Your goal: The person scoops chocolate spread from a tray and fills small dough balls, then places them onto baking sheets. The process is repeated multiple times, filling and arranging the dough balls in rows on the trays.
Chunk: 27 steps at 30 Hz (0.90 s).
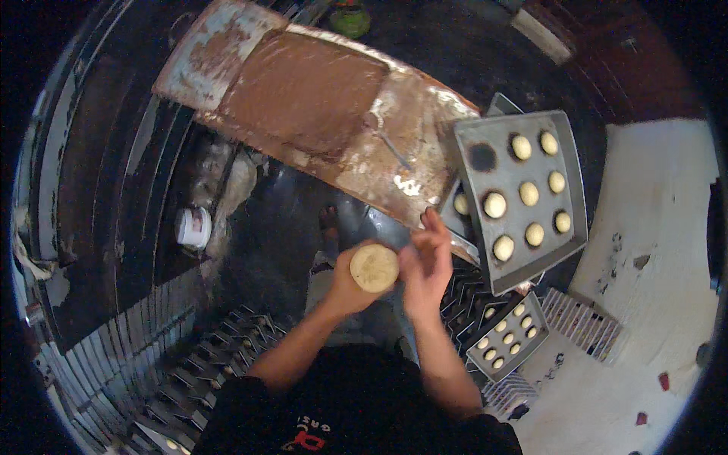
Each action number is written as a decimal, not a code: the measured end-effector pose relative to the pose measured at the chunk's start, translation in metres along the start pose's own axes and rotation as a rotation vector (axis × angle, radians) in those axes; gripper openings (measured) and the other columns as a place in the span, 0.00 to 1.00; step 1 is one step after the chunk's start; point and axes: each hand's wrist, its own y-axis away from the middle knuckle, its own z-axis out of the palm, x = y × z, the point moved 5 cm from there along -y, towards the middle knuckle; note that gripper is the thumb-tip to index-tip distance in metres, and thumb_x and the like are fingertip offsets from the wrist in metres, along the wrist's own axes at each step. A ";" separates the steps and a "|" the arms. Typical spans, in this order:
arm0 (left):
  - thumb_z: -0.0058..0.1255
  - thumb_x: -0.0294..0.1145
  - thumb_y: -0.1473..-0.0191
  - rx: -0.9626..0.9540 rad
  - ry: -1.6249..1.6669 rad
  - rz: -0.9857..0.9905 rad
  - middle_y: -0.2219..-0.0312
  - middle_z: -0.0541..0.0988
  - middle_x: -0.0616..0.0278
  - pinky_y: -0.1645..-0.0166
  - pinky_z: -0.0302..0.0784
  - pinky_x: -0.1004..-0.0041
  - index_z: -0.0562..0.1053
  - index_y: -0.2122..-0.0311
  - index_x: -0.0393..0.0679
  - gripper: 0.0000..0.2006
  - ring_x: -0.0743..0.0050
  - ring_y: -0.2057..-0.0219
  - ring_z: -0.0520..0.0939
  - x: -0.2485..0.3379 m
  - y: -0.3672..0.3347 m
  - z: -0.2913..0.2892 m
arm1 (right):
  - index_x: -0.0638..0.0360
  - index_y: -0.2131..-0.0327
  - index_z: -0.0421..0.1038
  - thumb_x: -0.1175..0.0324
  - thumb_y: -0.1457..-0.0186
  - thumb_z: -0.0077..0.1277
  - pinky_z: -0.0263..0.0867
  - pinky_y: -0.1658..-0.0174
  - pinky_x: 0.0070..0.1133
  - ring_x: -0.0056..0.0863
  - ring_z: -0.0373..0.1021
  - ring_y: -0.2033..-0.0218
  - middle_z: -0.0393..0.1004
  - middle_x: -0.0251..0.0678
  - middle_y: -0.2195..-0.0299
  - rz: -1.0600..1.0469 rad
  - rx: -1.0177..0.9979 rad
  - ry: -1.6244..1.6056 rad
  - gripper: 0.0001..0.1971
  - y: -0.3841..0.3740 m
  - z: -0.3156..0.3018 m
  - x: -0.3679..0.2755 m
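Note:
My left hand (345, 287) is wrapped round the side of a pale, round, flat-faced piece of dough (374, 268), which faces up in front of my body. A mottled, slightly darker patch marks its middle. My right hand (427, 267) is at the dough's right edge, thumb side nearest it, its fingers stretched out and a little blurred. Whether it touches the dough I cannot tell. Beyond that hand, a deep grey metal tray (570, 220) holds several pale dough balls (528, 193) in rows, with a dark round mark (481, 156) at its upper left.
A long worktable (341, 163) with a brown sheet (303, 91) and floury smears runs across the far side; a thin tool (393, 150) lies on it. Lower right, another tray of dough balls (502, 334) sits by racks (580, 322). A white bucket (193, 227) stands at left.

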 end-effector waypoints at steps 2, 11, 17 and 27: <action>0.74 0.26 0.60 -0.004 -0.209 0.293 0.55 0.80 0.57 0.49 0.78 0.68 0.73 0.51 0.39 0.29 0.69 0.54 0.81 0.025 -0.031 -0.027 | 0.63 0.58 0.68 0.74 0.45 0.58 0.59 0.39 0.34 0.40 0.68 0.47 0.69 0.45 0.48 0.066 0.081 0.043 0.13 -0.048 0.025 0.048; 0.73 0.24 0.60 0.272 -0.170 -0.118 0.56 0.81 0.59 0.47 0.77 0.69 0.74 0.53 0.42 0.26 0.71 0.53 0.81 0.022 -0.083 -0.200 | 0.67 0.57 0.77 0.74 0.42 0.53 0.71 0.55 0.29 0.43 0.75 0.62 0.77 0.47 0.63 -0.318 0.008 0.812 0.10 -0.160 0.086 0.138; 0.70 0.21 0.59 0.166 -0.257 -0.107 0.57 0.80 0.60 0.47 0.77 0.69 0.72 0.51 0.43 0.28 0.70 0.55 0.81 0.031 -0.110 -0.266 | 0.60 0.58 0.79 0.80 0.48 0.53 0.74 0.59 0.29 0.43 0.77 0.64 0.78 0.44 0.63 -0.312 -0.587 1.017 0.14 -0.162 0.182 0.032; 0.68 0.19 0.62 0.221 -0.367 0.073 0.60 0.83 0.57 0.49 0.79 0.68 0.76 0.54 0.42 0.25 0.60 0.55 0.84 0.050 -0.139 -0.291 | 0.59 0.61 0.79 0.83 0.55 0.54 0.74 0.64 0.31 0.43 0.75 0.66 0.76 0.40 0.67 -0.297 -0.706 0.979 0.16 -0.168 0.215 0.052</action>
